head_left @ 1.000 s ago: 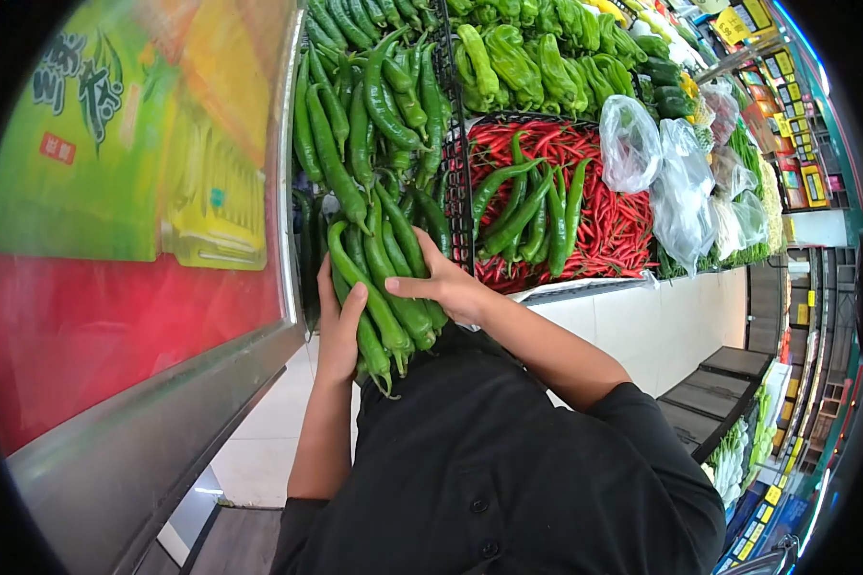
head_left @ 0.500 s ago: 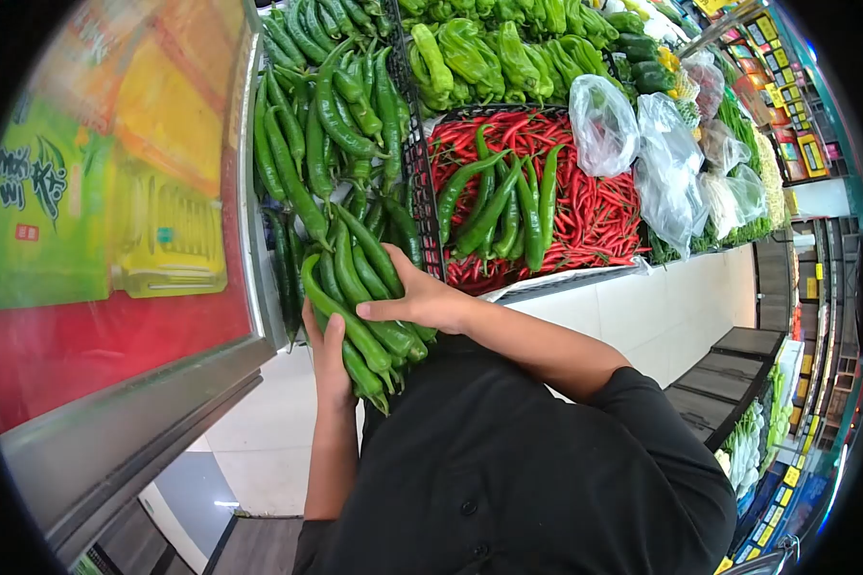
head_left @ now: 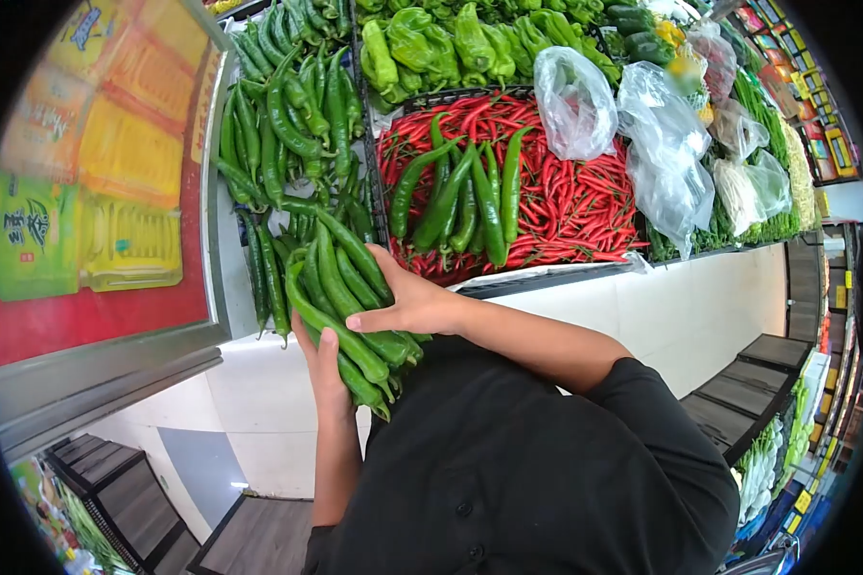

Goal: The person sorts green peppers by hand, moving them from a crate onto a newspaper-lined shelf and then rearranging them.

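Note:
A bunch of long green chili peppers (head_left: 340, 287) is held between my two hands, in front of my body. My left hand (head_left: 328, 369) grips the bunch from below left, thumb against the lowest pepper. From the right, my right hand (head_left: 405, 299) wraps over it with the thumb across the top; its other fingers are mostly hidden. Just beyond the bunch lies a pile of more green chili peppers (head_left: 302, 125). Several loose green chilies (head_left: 465, 206) rest on top of the small red chilies (head_left: 566, 206) in the neighbouring crate.
Light green wrinkled peppers (head_left: 451, 48) fill a crate behind the red chilies. Crumpled clear plastic bags (head_left: 575, 101) lie at the right, beside leafy greens (head_left: 753, 163). A metal-edged case with a bottle-printed panel (head_left: 96, 192) stands close on the left.
My view has shifted, so the crates and the printed panel appear further left. Both hands keep their hold on the green chili bunch, which has hardly changed its place before my body.

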The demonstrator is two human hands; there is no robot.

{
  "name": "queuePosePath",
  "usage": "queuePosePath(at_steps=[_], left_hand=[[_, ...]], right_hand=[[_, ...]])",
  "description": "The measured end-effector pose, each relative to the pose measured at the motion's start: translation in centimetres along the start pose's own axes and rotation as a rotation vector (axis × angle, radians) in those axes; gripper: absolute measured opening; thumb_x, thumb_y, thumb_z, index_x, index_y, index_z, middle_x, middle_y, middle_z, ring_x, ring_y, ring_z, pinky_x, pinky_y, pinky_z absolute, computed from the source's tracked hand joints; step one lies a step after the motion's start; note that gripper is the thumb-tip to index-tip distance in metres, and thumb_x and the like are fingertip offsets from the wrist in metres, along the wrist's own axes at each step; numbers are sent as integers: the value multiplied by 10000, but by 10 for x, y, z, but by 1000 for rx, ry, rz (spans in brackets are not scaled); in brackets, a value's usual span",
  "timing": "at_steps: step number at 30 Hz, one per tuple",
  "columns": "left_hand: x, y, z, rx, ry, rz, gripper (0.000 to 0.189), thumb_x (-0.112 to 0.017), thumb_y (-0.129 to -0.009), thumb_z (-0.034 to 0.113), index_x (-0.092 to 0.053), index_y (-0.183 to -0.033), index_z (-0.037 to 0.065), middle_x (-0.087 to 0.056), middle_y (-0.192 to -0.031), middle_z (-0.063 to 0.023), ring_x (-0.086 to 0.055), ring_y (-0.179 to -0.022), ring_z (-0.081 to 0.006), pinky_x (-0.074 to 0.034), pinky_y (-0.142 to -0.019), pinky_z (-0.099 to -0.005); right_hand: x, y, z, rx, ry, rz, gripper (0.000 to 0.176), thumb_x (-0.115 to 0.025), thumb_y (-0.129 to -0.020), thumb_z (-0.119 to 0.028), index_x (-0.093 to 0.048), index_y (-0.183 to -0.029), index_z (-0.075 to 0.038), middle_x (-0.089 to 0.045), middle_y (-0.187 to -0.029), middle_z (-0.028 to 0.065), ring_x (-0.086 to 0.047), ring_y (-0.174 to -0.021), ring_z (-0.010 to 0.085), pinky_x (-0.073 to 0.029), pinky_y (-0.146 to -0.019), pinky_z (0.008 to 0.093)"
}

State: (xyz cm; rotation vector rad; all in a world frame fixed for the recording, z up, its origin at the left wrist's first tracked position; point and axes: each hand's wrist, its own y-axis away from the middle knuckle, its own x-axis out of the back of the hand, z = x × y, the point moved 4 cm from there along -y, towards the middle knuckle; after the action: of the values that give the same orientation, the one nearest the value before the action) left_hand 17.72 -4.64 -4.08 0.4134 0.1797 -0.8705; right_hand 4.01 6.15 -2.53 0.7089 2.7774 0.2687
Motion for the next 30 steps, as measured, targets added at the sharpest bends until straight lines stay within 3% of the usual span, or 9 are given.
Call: queuePosePath(at_steps=[2, 5, 11, 14, 16, 21, 24, 27, 30], left_hand=[[-13, 5, 2, -28, -53, 14, 789, -575, -991, 373, -161, -1592, 73, -383, -1512, -188, -445, -1367, -324, -404, -1117, -434], [-31, 11, 4, -52, -63, -12, 788, -574, -987, 328, -156, -1598, 57, -332, -1559, -191, -380, -1410, -317, -322, -1162, -425], [-84, 8, 18, -181, -188, -101, 773, -578, -989, 335, -174, -1591, 67, -400, -1507, -186, -454, -1356, -306, -401, -1114, -420], [-128, -12, 27, -328, -225, -204, 748, -576, -989, 309, -198, -1586, 62, -414, -1495, -180, -466, -1344, -296, -408, -1106, -411], [-160, -32, 31, -311, -179, -271, 772, -592, -972, 326, -207, -1582, 49, -360, -1537, -183, -389, -1403, -295, -311, -1169, -414], [-243, -89, 30, -455, -226, -449, 738, -610, -994, 275, -233, -1563, -5, -389, -1511, -187, -410, -1378, -281, -311, -1164, -385], [-264, -132, -12, -550, -625, -389, 809, -646, -963, 390, -280, -1542, -41, -377, -1514, -300, -392, -1410, -394, -307, -1173, -419], [-274, -134, -50, -687, -1025, -318, 877, -652, -930, 479, -273, -1551, -9, -298, -1551, -335, -325, -1437, -471, -277, -1171, -521], [-277, -126, -55, -685, -1109, -304, 916, -644, -914, 535, -255, -1569, 26, -237, -1587, -327, -277, -1463, -476, -249, -1158, -588]], right_hand=[[9, 9, -4, 55, 27, 4, 1071, -839, -834, -322, -132, -1551, 43, -409, -1495, 242, -375, -1434, 310, -286, -1196, 385], [23, 24, -15, 143, 41, 15, 1089, -845, -821, -337, -130, -1535, 68, -434, -1472, 257, -416, -1408, 316, -314, -1182, 381], [63, 52, -40, 286, 46, 75, 1123, -852, -818, -335, -100, -1543, 77, -437, -1475, 262, -439, -1393, 317, -326, -1173, 377], [95, 69, -71, 341, 58, 126, 1092, -844, -827, -315, -124, -1576, 23, -400, -1503, 211, -408, -1402, 285, -306, -1181, 390], [121, 74, -88, 377, 48, 203, 1090, -851, -813, -304, -142, -1580, 7, -418, -1491, 218, -423, -1393, 297, -328, -1170, 392], [197, 77, -109, 417, 9, 367, 946, -815, -853, -277, -236, -1553, -15, -495, -1426, 184, -508, -1304, 277, -409, -1107, 386], [244, 66, -79, 327, 120, 523, 863, -763, -887, -231, -255, -1556, -37, -512, -1405, 187, -528, -1270, 270, -430, -1077, 378], [287, 48, -16, 325, 624, 745, 841, -645, -884, -224, -216, -1545, 70, -387, -1475, 358, -374, -1402, 478, -303, -1184, 456], [276, 60, -10, 406, 574, 855, 805, -617, -910, -240, -239, -1530, 108, -342, -1508, 367, -351, -1413, 485, -286, -1191, 456]])
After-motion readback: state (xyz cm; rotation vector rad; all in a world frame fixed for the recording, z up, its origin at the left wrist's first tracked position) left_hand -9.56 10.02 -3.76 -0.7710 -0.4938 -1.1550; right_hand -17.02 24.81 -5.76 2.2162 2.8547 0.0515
